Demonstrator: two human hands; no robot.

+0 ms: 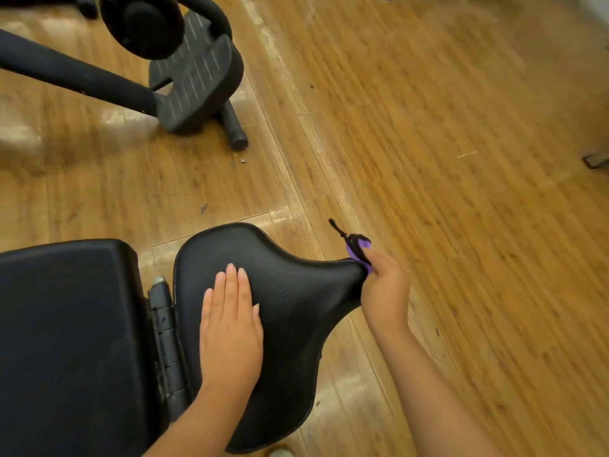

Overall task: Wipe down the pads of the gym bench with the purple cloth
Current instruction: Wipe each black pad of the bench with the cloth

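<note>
The black seat pad [290, 291] of the gym bench fills the lower middle of the head view, with the larger black back pad [66, 341] to its left across a metal hinge [164, 341]. My left hand [230, 328] lies flat on the seat pad, fingers straight. My right hand [384, 285] grips the purple cloth [361, 250] at the narrow right tip of the seat pad. Only a small bunch of cloth with a black edge shows above the fingers.
Wooden floor [445, 159] spreads to the right and beyond the bench. A black exercise machine with a ribbed foot plate [194, 80] and a floor bar [235, 130] stands at the upper left. A dark object [596, 159] sits at the right edge.
</note>
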